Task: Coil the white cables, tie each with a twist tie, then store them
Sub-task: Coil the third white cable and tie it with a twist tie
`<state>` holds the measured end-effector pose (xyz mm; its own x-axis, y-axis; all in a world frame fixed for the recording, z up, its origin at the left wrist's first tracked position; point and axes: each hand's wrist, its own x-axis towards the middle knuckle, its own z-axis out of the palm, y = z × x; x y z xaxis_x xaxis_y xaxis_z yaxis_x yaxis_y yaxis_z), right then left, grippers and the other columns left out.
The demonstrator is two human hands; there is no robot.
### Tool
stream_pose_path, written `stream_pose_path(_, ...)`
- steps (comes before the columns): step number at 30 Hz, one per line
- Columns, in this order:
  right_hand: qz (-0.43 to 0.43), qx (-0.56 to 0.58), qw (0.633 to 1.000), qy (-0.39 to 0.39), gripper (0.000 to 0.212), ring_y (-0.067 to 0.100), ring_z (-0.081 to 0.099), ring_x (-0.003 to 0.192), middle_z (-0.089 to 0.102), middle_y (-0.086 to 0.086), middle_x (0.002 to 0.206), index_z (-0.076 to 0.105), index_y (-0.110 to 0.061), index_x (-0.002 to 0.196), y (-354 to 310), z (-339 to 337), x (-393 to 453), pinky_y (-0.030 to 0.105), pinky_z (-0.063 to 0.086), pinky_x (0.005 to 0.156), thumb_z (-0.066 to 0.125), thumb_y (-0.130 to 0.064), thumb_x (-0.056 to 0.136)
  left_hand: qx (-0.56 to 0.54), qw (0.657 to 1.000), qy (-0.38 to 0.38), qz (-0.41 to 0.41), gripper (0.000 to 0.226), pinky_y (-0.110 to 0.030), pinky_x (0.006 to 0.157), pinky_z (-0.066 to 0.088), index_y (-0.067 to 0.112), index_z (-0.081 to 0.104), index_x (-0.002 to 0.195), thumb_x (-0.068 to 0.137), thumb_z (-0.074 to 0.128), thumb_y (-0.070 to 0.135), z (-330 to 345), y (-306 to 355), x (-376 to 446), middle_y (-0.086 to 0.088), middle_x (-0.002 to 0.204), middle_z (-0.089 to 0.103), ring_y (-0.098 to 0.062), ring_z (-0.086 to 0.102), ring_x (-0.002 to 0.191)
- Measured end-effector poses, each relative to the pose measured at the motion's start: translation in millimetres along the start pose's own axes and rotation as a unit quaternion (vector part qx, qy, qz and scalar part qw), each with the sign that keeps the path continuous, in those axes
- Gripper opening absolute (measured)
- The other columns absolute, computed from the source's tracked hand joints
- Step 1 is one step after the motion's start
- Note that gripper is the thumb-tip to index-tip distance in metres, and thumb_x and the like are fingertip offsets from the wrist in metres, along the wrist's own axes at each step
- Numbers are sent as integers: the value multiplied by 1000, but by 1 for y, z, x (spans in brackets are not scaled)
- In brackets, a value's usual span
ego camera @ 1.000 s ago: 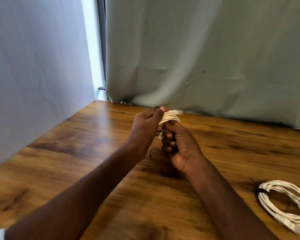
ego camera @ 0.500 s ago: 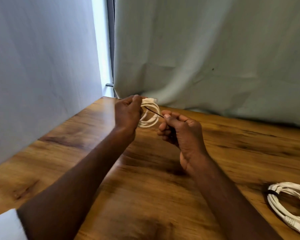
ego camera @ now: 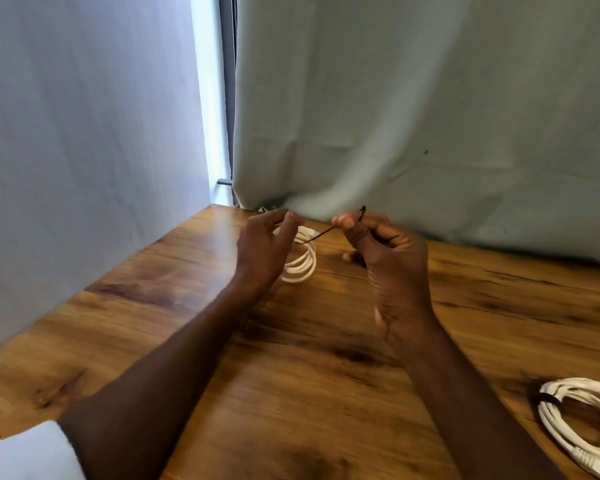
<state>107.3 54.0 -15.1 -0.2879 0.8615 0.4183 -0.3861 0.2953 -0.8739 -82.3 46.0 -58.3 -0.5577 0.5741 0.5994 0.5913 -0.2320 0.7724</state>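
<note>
Head view: left hand (ego camera: 262,252) grasps the small white cable coil (ego camera: 302,261), right hand (ego camera: 378,244) pinches the black twist tie (ego camera: 321,233). Light, springy loops; hold where strands bunch.

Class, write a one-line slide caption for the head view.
Left hand holds a coiled white cable while right hand pulls a dark twist tie.

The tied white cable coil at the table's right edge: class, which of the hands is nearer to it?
Right. The right hand is up-left of the tied white cable coil; the left hand lies farther left.
</note>
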Motion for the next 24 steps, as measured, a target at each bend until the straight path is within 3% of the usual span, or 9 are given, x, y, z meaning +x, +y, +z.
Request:
stream_pose_path(2, 42, 62, 997, -12, 17, 17, 74, 87, 78, 9, 89, 80, -12, 96, -5, -3, 1, 27, 54, 62, 76, -26, 86, 24, 997, -41, 57, 23, -29, 69, 50, 22, 81, 103, 104, 58, 27, 7, 8, -6, 15, 76, 72, 3, 65, 72)
stream_pose_path(4, 55, 66, 996, -7, 24, 18, 73, 81, 75, 8, 81, 80, -13, 97, -7, -6, 1, 26, 54, 60, 75, -33, 84, 32, 992, -88, 86, 24, -36, 75, 56, 27, 77, 112, 104, 55, 28, 12, 16, -11, 9, 87, 76, -5, 71, 78)
stream_pose_path(7, 90, 75, 993, 20, 14, 15, 73, 80, 76, 3, 81, 79, -17, 93, -8, -7, 3, 24, 53, 59, 77, -29, 88, 42, 983, -140, 109, 20, -36, 80, 57, 29, 75, 112, 103, 57, 25, 18, 25, -17, 9, 92, 77, -8, 72, 83)
stream_pose_path(11, 149, 119, 981, 46, 5, 12, 74, 81, 77, 0, 86, 77, -19, 92, -12, -14, 9, 24, 55, 60, 77, -24, 90, 26, 978, -171, 112, 15, -27, 71, 50, 24, 74, 99, 100, 61, 18, 17, 34, -21, 11, 76, 71, -5, 66, 66)
stream_pose_path(15, 157, -10, 985, 66, 9, 15, 63, 61, 69, 5, 68, 78, -10, 84, -7, -21, 9, 23, 49, 51, 83, -17, 85, 27, 968, -215, 125, 24, -21, 60, 45, 27, 66, 84, 103, 58, 15, 17, 42, -23, 19, 67, 62, -1, 57, 58)
stream_pose_path(19, 166, -44, 982, 76, 13, 12, 62, 57, 70, 5, 68, 79, -9, 85, -3, -21, 8, 22, 51, 49, 86, -20, 83, 48, 964, -222, 139, 32, -15, 57, 40, 33, 58, 77, 106, 58, 18, 18, 45, -24, 25, 65, 57, 0, 54, 59)
stream_pose_path(21, 173, -36, 981, 73, 15, 12, 63, 60, 71, 3, 69, 79, -9, 88, -4, -21, 9, 23, 52, 51, 85, -22, 84, 55, 961, -228, 143, 29, -16, 57, 41, 31, 60, 80, 108, 57, 23, 18, 45, -24, 20, 66, 59, -2, 56, 59)
stream_pose_path(24, 209, -8, 976, 64, 17, 9, 66, 64, 73, -1, 71, 80, -9, 96, -4, -24, 12, 23, 55, 53, 81, -24, 89, 58, 960, -231, 146, 25, -31, 56, 52, 23, 66, 85, 109, 56, 27, 19, 42, -23, 12, 70, 62, -7, 60, 63)
